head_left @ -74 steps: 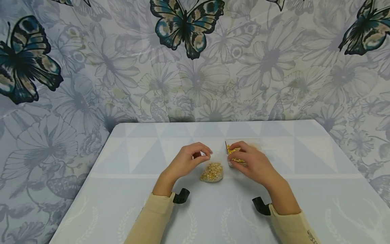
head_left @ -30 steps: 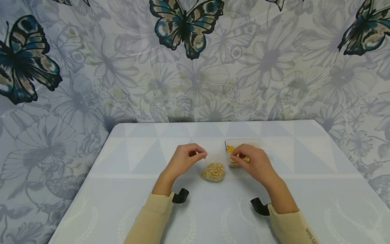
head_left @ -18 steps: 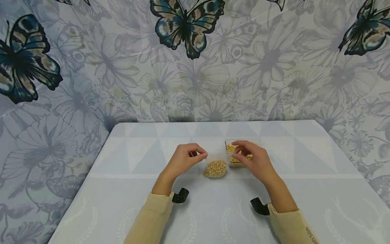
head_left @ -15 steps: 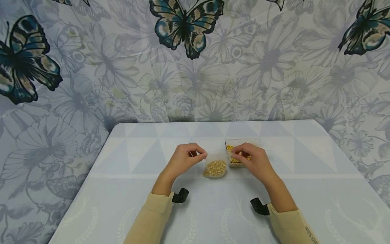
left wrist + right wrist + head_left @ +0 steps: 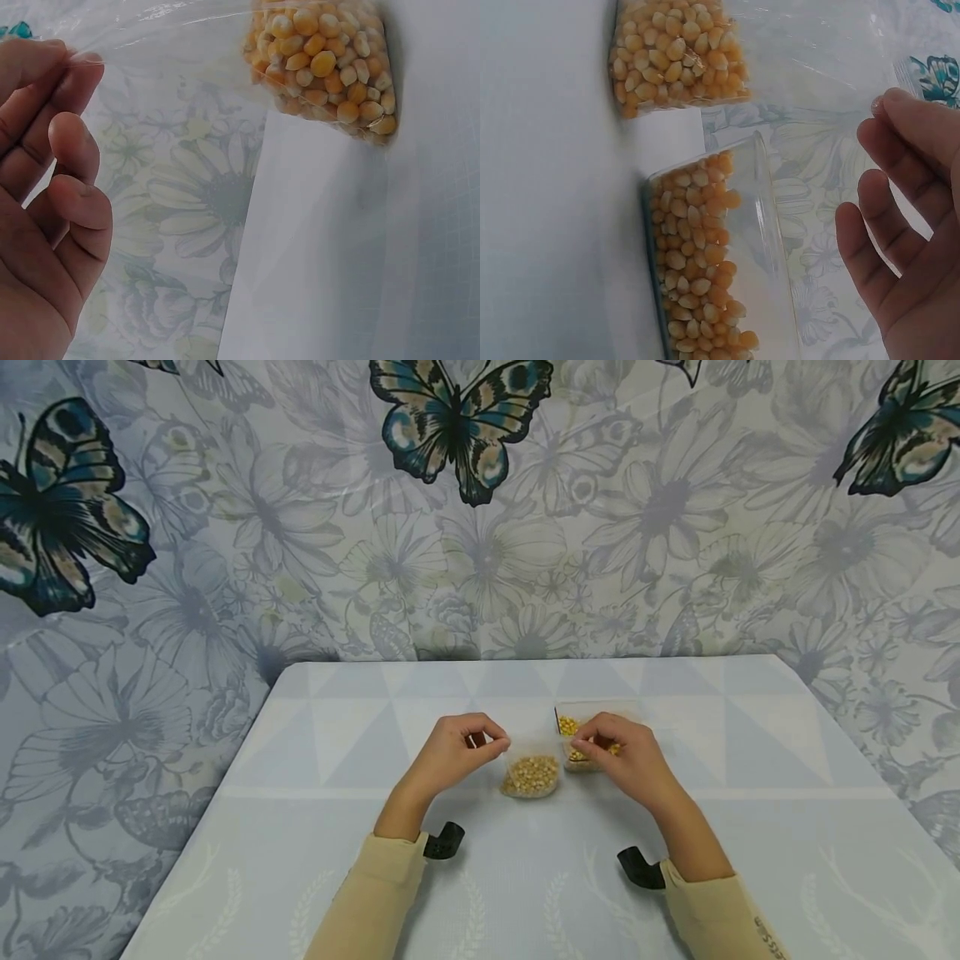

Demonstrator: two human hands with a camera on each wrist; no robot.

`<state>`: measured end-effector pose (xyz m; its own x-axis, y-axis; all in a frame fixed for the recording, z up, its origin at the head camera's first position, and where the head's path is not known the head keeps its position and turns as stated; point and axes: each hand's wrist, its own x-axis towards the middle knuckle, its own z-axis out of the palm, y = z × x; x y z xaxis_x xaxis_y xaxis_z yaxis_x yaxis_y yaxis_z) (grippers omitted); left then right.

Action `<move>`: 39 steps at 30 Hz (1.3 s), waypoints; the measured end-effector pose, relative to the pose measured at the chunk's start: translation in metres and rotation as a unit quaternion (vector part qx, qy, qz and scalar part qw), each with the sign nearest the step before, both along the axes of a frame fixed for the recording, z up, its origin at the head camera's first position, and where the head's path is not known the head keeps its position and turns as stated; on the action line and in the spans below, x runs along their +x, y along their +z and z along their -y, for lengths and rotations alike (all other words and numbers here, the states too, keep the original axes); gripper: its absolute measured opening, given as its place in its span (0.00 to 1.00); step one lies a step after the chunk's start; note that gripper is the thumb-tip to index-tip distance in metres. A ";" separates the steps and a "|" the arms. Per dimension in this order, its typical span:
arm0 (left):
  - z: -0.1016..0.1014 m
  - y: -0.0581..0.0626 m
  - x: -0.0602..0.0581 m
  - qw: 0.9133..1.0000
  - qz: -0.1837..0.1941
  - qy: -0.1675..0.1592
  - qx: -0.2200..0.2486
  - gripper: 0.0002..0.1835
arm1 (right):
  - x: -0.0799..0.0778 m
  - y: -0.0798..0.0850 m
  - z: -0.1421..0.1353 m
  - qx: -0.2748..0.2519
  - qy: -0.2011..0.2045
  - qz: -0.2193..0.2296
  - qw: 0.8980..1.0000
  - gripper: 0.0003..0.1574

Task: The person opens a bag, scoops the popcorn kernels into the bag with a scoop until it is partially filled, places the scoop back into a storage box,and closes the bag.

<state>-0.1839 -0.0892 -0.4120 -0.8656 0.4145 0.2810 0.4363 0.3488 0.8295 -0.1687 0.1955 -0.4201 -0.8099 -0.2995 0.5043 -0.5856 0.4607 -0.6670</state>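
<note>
A clear plastic bag of corn kernels (image 5: pixel 531 776) sits at the middle of the table, its filled bottom low and its thin upper part stretched between both hands. My left hand (image 5: pixel 461 752) pinches the bag's upper left edge between thumb and forefinger, its other fingers loosely bent in the left wrist view. On the other side, my right hand (image 5: pixel 630 756) pinches the upper right corner, as the right wrist view shows. Behind that hand stands a clear rectangular container (image 5: pixel 763 187) holding more corn kernels (image 5: pixel 694 262); the hand partly hides it in the head view.
The pale table (image 5: pixel 337 877) has a triangle pattern at its far side. Beyond its far edge hangs a floral wall covering with butterflies (image 5: pixel 457 427). Black wrist mounts (image 5: pixel 446 842) stick out from both sleeves, close above the tabletop.
The right hand's spread fingers have come together on the bag's corner. The bag has shifted slightly right and sits straighter. The left hand has moved slightly left and keeps its pinch.
</note>
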 end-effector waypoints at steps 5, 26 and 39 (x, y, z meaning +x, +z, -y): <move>-0.004 -0.002 0.001 0.999 0.042 0.012 0.003 0.03 | 0.000 -0.001 0.007 -0.015 0.006 0.010 1.000 0.09; -0.020 -0.006 0.004 1.000 -0.017 -0.018 0.013 0.02 | 0.003 0.000 0.021 -0.016 0.030 -0.014 0.999 0.07; -0.027 -0.006 0.005 0.998 -0.059 -0.025 0.027 0.03 | 0.007 -0.006 0.033 0.009 -0.014 -0.066 0.998 0.10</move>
